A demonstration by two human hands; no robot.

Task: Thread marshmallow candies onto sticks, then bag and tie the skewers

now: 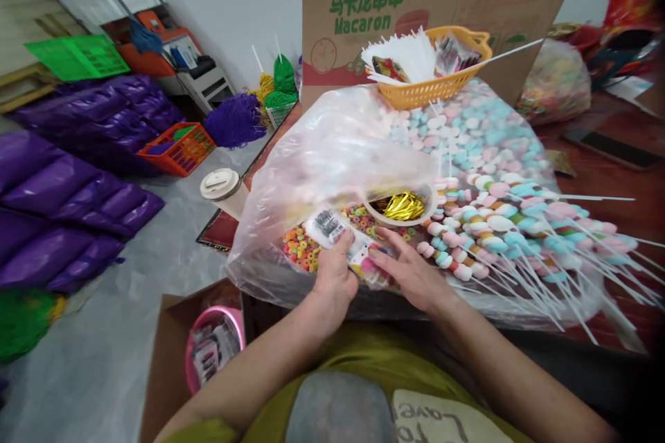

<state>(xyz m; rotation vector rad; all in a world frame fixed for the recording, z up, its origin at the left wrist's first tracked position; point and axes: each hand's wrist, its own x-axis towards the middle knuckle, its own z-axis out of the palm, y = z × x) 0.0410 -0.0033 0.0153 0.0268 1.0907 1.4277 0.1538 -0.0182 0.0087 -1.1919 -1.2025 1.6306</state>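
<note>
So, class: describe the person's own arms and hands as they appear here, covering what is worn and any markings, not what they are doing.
Both forearms are bare, with no sleeves reaching the wrists. The left hand and the right hand wear no gloves, and no rings, watch or bracelets show. No marks or tattoos are visible on them. The only clothing in view is an olive-green top, with a pale patch bearing dark handwritten-style lettering.

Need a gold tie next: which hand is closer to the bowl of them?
Probably the right hand: it lies just below the bowl of gold ties, fingers loose, while the left hand grips the packet.
</note>
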